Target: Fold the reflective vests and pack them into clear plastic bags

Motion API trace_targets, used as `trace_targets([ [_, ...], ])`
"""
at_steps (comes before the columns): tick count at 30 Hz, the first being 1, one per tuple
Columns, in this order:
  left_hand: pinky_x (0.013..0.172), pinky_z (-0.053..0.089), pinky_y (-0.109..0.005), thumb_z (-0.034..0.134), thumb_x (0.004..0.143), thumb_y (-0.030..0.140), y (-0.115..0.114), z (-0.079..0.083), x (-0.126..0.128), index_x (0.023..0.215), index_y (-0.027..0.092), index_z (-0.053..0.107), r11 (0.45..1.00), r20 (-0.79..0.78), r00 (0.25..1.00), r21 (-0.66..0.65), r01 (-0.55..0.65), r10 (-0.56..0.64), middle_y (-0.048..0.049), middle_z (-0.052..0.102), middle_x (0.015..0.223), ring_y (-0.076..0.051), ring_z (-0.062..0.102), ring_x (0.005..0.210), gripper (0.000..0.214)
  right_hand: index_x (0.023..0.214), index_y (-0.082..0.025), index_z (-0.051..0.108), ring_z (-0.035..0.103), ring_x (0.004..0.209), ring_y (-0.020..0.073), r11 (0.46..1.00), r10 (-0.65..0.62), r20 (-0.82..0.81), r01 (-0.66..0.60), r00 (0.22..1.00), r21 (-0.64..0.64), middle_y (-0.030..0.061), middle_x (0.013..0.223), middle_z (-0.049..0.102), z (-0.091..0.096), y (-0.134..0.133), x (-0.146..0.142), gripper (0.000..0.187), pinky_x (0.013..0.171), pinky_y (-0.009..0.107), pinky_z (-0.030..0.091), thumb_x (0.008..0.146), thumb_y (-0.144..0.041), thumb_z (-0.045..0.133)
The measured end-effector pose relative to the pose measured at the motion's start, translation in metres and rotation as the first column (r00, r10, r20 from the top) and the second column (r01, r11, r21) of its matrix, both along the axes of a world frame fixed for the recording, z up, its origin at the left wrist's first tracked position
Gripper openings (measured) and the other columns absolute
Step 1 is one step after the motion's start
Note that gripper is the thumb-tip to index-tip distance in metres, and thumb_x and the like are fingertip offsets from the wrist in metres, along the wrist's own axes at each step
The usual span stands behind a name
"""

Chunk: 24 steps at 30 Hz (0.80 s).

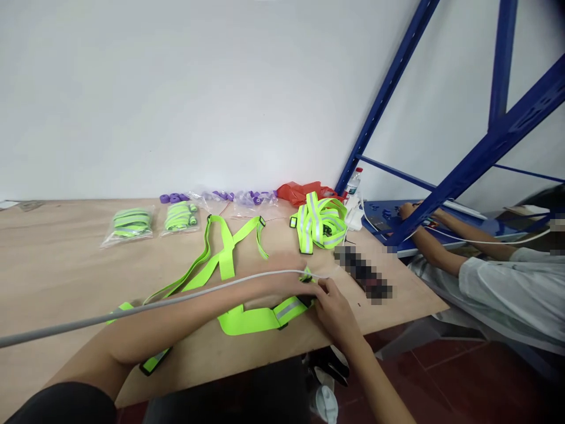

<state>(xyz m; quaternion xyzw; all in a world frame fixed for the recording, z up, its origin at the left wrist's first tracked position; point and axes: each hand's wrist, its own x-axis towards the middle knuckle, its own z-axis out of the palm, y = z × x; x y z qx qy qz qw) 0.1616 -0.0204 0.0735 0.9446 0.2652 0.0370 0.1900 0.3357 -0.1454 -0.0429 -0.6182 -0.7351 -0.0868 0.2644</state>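
A neon-yellow reflective harness (pixel 249 321) made of elastic straps lies spread over the wooden table, crossing in an X with black buckles at its ends. My left hand (pixel 296 284) is closed on a dark buckle part at the harness's right end. Close against it, my right hand (pixel 330 303) pinches the same strap end; the fingers partly hide what they grip. Behind my hands rests a loose bundle of reflective straps (pixel 324 221) with grey stripes. A light grey cable (pixel 185 297) runs across the view over my left forearm.
Two clear bags of folded straps (pixel 132 222) lie at the back left. Purple rolls (pixel 174 198), a red plastic bag (pixel 304 192) and a bottle (pixel 353 184) line the wall. Blue rack posts (pixel 384 94) rise at right, where another person's arms (pixel 435 244) work over a blue surface.
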Motion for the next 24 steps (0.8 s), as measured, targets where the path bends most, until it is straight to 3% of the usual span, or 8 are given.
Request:
trace_targets([
  [3,0.066,0.047,-0.032,0.076,0.079,0.052,-0.023,-0.008,-0.001,0.084,0.021,0.064,0.991,0.048,0.996,-0.100,0.085,-0.081,-0.0057,0.069,0.085,-0.027,0.068,0.082,0.034,0.120,-0.024,0.066,0.065,0.090,0.0229,0.999,0.014,0.001,-0.014,1.000,0.035,0.0093,0.100,0.063,0.002,-0.002,-0.004,0.043,0.078,0.033,0.059,0.087,-0.003,0.049],
  [6,0.064,0.046,-0.030,0.075,0.077,0.035,-0.024,-0.017,-0.005,0.095,0.022,0.060,0.980,0.109,0.991,-0.175,0.090,-0.072,-0.0036,0.069,0.088,-0.025,0.067,0.082,0.026,0.116,-0.024,0.067,0.066,0.093,0.0234,0.994,0.014,0.015,-0.016,1.000,0.111,0.0103,0.100,0.064,0.005,-0.004,-0.009,0.040,0.078,0.033,0.059,0.090,-0.003,0.045],
  [9,0.058,0.043,-0.029,0.073,0.077,0.033,-0.019,-0.024,-0.011,0.103,0.022,0.054,0.968,0.165,0.986,-0.247,0.052,-0.011,-0.0014,0.066,0.084,-0.024,0.066,0.077,0.034,0.108,-0.025,0.068,0.067,0.092,0.0233,0.977,0.033,-0.016,-0.029,0.999,0.211,0.0104,0.098,0.065,0.007,-0.004,-0.015,0.032,0.077,0.034,0.060,0.094,-0.007,0.045],
  [12,0.058,0.043,-0.028,0.070,0.079,0.033,-0.018,-0.026,-0.021,0.104,0.023,0.050,0.954,0.225,0.974,-0.295,0.052,0.016,0.0002,0.065,0.087,-0.021,0.065,0.076,0.033,0.113,-0.025,0.064,0.067,0.100,0.0259,0.967,0.056,-0.182,-0.008,0.982,0.255,0.0120,0.104,0.065,0.010,0.000,-0.020,0.031,0.083,0.041,0.060,0.091,-0.009,0.050],
  [14,0.059,0.044,-0.028,0.069,0.081,0.032,-0.019,-0.024,-0.029,0.102,0.023,0.050,0.949,0.258,0.966,-0.310,0.065,0.018,0.0010,0.066,0.087,-0.020,0.065,0.076,0.030,0.122,-0.024,0.059,0.065,0.111,0.0284,0.976,0.059,-0.360,0.022,0.931,0.216,0.0145,0.118,0.065,0.014,0.003,-0.023,0.037,0.089,0.045,0.060,0.087,-0.013,0.055],
  [17,0.060,0.041,-0.028,0.069,0.081,0.031,-0.022,-0.016,-0.046,0.097,0.023,0.049,0.952,0.283,0.958,-0.302,0.046,0.044,0.0022,0.065,0.084,-0.019,0.063,0.073,0.027,0.127,-0.022,0.056,0.066,0.114,0.0274,0.999,0.037,-0.593,-0.017,0.804,0.039,0.0127,0.126,0.067,0.022,0.006,-0.023,0.043,0.093,0.043,0.058,0.084,-0.018,0.058],
  [20,0.059,0.038,-0.028,0.069,0.083,0.034,-0.024,-0.004,-0.068,0.100,0.024,0.049,0.963,0.244,0.966,-0.267,-0.023,0.091,0.0012,0.065,0.087,-0.020,0.063,0.074,0.028,0.112,-0.022,0.066,0.070,0.105,0.0254,0.978,0.012,-0.733,-0.159,0.680,-0.132,0.0070,0.112,0.074,0.032,0.007,-0.022,0.033,0.091,0.038,0.057,0.080,-0.018,0.056],
  [24,0.062,0.040,-0.029,0.064,0.083,0.027,-0.030,0.004,-0.097,0.106,0.025,0.048,0.983,0.118,0.986,-0.153,-0.099,0.118,-0.0016,0.066,0.096,-0.024,0.065,0.082,0.028,0.093,-0.021,0.068,0.069,0.093,0.0242,0.921,-0.018,-0.843,-0.320,0.538,-0.223,0.0036,0.096,0.075,0.039,0.010,-0.013,0.021,0.083,0.034,0.055,0.073,-0.020,0.062],
])
